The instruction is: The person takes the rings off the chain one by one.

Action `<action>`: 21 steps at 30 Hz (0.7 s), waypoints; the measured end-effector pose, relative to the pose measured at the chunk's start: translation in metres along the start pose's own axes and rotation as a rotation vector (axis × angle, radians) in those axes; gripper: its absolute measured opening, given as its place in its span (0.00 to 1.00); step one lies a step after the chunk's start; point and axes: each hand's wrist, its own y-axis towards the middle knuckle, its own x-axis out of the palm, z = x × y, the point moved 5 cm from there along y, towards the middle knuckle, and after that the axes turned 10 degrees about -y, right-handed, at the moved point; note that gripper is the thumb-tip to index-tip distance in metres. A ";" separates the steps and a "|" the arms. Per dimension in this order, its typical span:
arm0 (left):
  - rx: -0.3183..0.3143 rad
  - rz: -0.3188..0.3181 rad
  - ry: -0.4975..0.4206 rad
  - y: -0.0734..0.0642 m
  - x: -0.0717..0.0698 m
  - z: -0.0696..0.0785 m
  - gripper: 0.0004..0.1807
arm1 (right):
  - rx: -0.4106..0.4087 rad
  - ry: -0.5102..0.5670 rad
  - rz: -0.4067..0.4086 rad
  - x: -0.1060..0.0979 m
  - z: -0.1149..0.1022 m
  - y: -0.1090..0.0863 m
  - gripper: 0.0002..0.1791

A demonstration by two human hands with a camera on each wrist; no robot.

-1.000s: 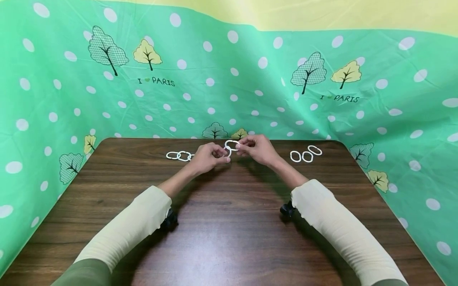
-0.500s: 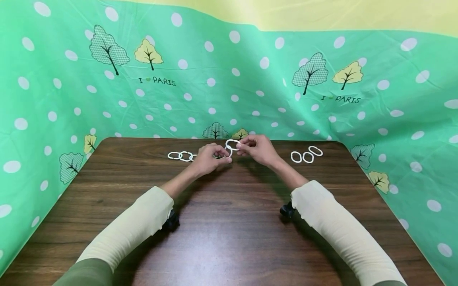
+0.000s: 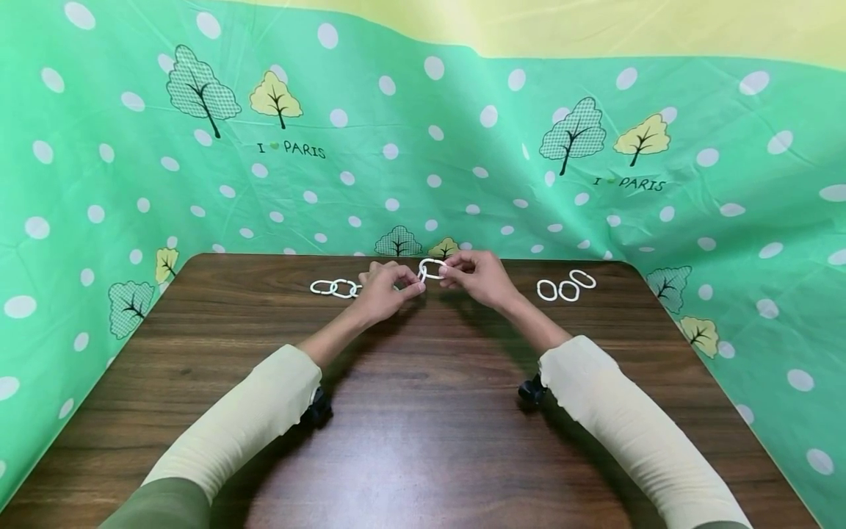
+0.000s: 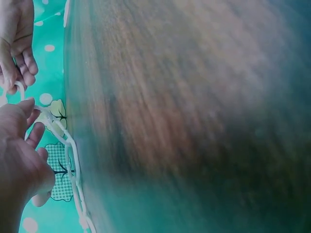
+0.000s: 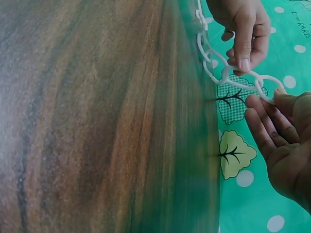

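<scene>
In the head view my left hand pinches a white plastic chain link between thumb and forefinger at the far side of the table. My right hand pinches the end link, which is threaded through the one at my left fingertips. The right wrist view shows these joined links between the left hand and the right hand, whose other fingers are extended. From the left hand the rest of the chain runs down to the tabletop, its links lying to the left and partly hidden behind that hand.
Loose white links lie at the back right of the wooden table: one on the left, one in the middle and one farther back. A green dotted curtain hangs right behind the table edge.
My left thumb and forefinger have come closer together on their link, which now stands more edge-on. My right hand keeps its grip on the end link and has barely moved.
</scene>
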 end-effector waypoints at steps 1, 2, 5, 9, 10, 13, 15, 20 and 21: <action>-0.006 0.000 -0.008 0.000 0.000 0.000 0.10 | -0.003 -0.001 -0.001 0.000 0.001 0.000 0.12; -0.010 -0.001 -0.014 0.000 -0.001 0.000 0.10 | -0.006 -0.002 -0.002 0.000 0.001 0.000 0.12; -0.019 -0.007 -0.027 0.001 -0.001 0.000 0.11 | -0.017 -0.004 -0.006 0.001 0.003 0.000 0.12; -0.026 -0.003 -0.027 0.002 -0.001 -0.002 0.13 | -0.026 -0.004 -0.011 0.003 0.003 0.000 0.11; -0.029 -0.001 -0.026 0.002 -0.001 -0.002 0.13 | -0.027 -0.006 -0.011 0.003 0.003 0.000 0.11; -0.039 0.000 -0.022 0.003 -0.002 -0.001 0.14 | -0.035 -0.015 -0.013 0.004 0.002 -0.001 0.11; -0.046 -0.003 -0.023 0.002 -0.002 -0.001 0.15 | -0.040 -0.023 -0.015 0.004 0.002 -0.001 0.11; -0.051 -0.015 -0.038 0.002 0.000 0.000 0.15 | -0.055 -0.049 -0.023 0.005 0.001 -0.003 0.11; -0.049 -0.015 -0.040 0.002 0.000 0.000 0.15 | -0.057 -0.056 -0.024 0.005 0.001 -0.004 0.11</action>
